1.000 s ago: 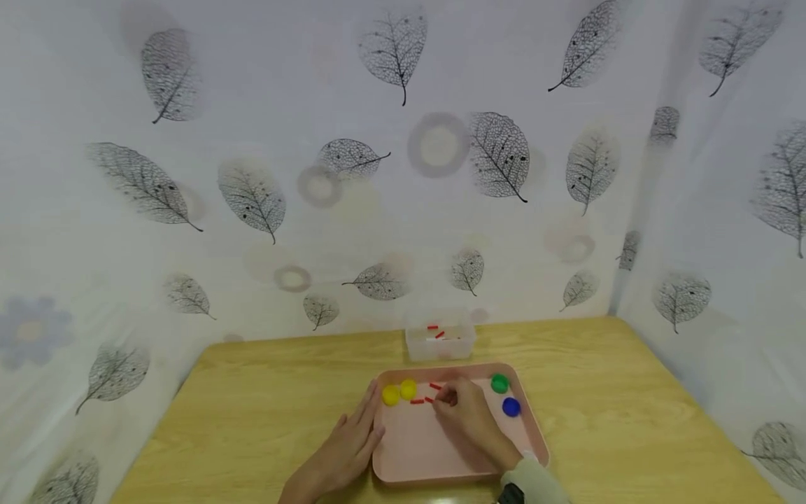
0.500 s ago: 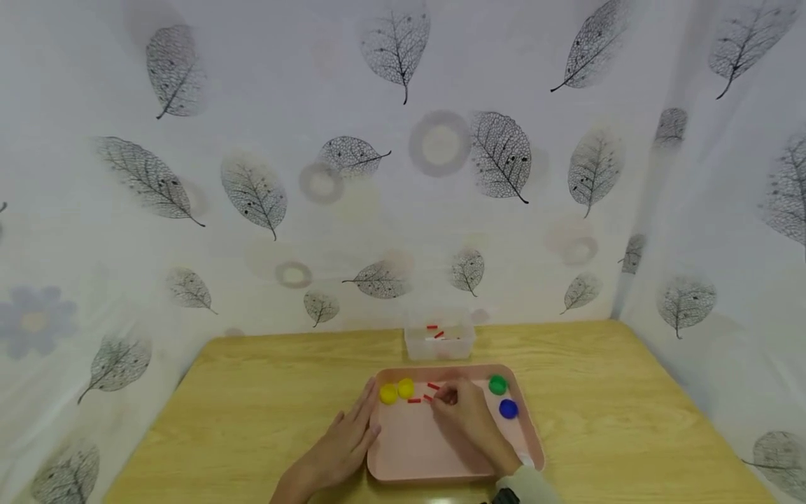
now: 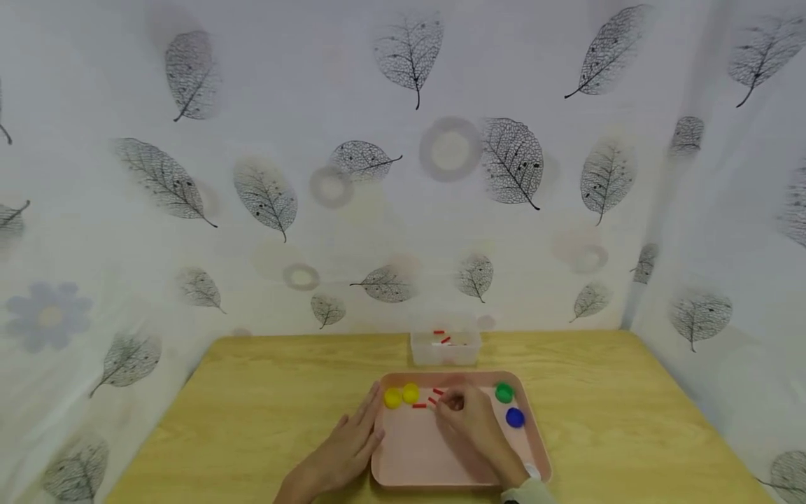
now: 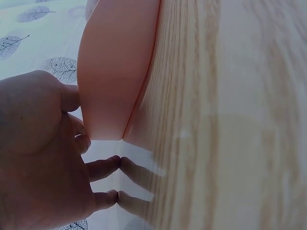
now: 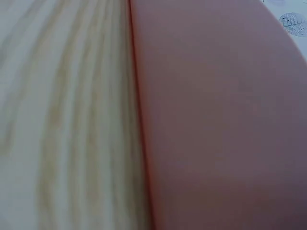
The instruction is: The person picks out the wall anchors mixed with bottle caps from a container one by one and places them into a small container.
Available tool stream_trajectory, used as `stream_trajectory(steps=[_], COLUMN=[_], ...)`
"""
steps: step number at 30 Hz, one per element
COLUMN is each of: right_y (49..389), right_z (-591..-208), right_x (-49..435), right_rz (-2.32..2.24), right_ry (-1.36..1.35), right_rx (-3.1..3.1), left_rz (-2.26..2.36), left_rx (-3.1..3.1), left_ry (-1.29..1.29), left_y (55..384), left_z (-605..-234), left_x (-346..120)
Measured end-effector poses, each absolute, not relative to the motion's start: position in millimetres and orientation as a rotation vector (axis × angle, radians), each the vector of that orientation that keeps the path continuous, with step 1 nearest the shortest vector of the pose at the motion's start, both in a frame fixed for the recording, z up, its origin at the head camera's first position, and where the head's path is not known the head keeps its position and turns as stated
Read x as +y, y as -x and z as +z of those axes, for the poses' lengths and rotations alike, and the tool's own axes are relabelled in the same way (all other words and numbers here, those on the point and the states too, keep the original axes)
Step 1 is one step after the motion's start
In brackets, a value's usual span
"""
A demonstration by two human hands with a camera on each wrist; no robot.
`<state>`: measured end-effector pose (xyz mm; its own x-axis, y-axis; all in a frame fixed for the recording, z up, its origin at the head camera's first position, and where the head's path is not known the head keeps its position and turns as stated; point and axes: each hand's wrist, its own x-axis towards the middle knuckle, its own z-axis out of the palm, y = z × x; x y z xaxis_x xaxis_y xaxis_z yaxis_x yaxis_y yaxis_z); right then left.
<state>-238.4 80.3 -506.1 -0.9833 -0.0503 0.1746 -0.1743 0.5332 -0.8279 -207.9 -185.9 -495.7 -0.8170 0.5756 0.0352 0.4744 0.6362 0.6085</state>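
Note:
In the head view my left hand [image 3: 346, 444] lies along the left side of a pink tray [image 3: 403, 462], fingers straight. The left wrist view shows its thumb at the tray wall [image 4: 117, 72] and two fingertips down on the table. Inside the tray my right hand [image 3: 469, 418] has its thumb and forefinger pinched together at the end of a short red stick [image 3: 432, 401]. Two more red sticks lie close by, an upper one [image 3: 438, 391] and a lower one [image 3: 419, 406]. The right wrist view holds only tray wall [image 5: 220, 120] and table.
Two yellow round caps [image 3: 401, 396] sit at the tray's back left. A green cap [image 3: 504, 393] and a blue cap [image 3: 515, 418] are on its right, with a white round piece [image 3: 532, 470] by the right wrist. Behind stands a clear box [image 3: 446, 353] with red sticks.
The head view has shifted slightly. My left hand stays at the tray's side, and my right fingertips stay by the red sticks with little movement.

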Motion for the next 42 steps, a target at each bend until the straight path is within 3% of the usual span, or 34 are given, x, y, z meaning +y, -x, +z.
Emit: stream_trajectory(steps=[17,42], right_y=[238,257], right_z=[-475,-462], right_x=[92,98], right_rz=[1.442,1.477], right_ry=[-0.236,-0.307], right_rx=[-2.505,-2.444], left_rz=[0.941,0.932], left_rx=[2.676,2.687], left_ry=[-0.862,-0.837], left_y=[207,212], left_z=[-495,-503], left_x=[-184,-188])
